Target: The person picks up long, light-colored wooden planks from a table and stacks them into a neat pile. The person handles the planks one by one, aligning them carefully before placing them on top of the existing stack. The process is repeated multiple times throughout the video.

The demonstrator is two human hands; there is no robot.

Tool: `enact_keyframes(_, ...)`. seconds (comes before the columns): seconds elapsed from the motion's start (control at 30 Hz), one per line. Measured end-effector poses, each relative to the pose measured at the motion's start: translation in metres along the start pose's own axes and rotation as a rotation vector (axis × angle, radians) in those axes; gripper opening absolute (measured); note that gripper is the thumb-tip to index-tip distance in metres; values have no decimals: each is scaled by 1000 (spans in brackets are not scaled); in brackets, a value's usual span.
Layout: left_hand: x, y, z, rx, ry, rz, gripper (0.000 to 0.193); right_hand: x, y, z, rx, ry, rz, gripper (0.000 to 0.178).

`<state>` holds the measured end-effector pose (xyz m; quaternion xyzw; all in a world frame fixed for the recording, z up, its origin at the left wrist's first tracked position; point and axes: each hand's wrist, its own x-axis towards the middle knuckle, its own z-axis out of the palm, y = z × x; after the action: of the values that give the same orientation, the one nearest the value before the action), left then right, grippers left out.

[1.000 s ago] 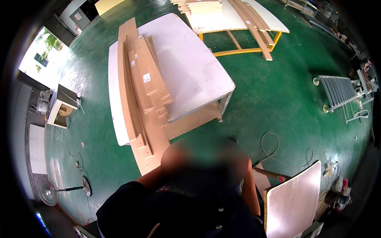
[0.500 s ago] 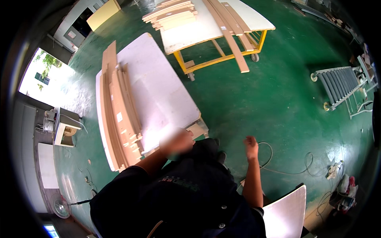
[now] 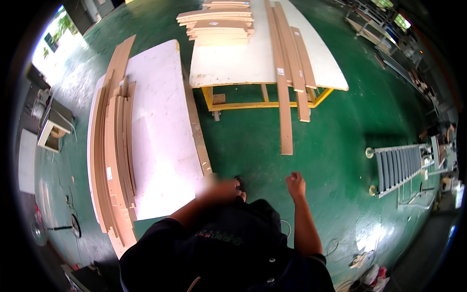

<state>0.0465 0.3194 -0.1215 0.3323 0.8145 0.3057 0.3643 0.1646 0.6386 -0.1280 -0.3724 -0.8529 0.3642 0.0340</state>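
Note:
My left hand [image 3: 223,191] is held in front of my body, by the near right corner of the white-topped table [image 3: 160,146]. A blur covers part of it, so its fingers are hard to make out, and no object shows in it. Over the green floor, my right hand [image 3: 296,187] hangs out to the right with its fingers curled in and nothing visible in them. Long light-brown boards [image 3: 113,151] lie stacked along the left side of the near table, apart from both hands.
Ahead stands a second white-topped table [image 3: 228,68] on a yellow frame, bearing short stacked boards [image 3: 221,34]. Long boards [image 3: 284,112] jut past its near edge. To the right is a roller conveyor [image 3: 396,168] on wheels. A fan [image 3: 41,232] stands at the left, and a cable [image 3: 332,247] lies on the floor.
My view has turned right and moved toward the far table, which now appears nearer. The near table has shifted left in view. Both hands stay in front of me; my right hand's fingers remain curled.

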Motion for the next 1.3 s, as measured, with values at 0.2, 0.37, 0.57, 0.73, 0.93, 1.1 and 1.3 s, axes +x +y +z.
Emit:
enact_keyframes(0.2,34,-9,-29,-303,405,-330,36,147,-46,37,-217,-29,-12,70)
enact_keyframes(0.37,14,-17,-18,-456,494,-506,37,241,-53,78,-288,-97,138,81)
enact_keyframes(0.57,43,8,-8,-474,499,-643,35,262,-68,92,-74,-194,250,80)
enact_keyframes(0.73,150,54,-34,-634,413,-478,38,247,-92,84,216,-348,224,70)
enact_keyframes(0.93,257,98,-71,-1177,154,-489,54,249,-102,68,815,-588,365,56)
enact_keyframes(1.1,251,114,-28,-1106,138,-433,72,257,-90,51,1239,-948,528,47)
enact_keyframes(1.3,247,121,2,-940,274,-450,92,260,-98,39,1333,-1092,527,65)
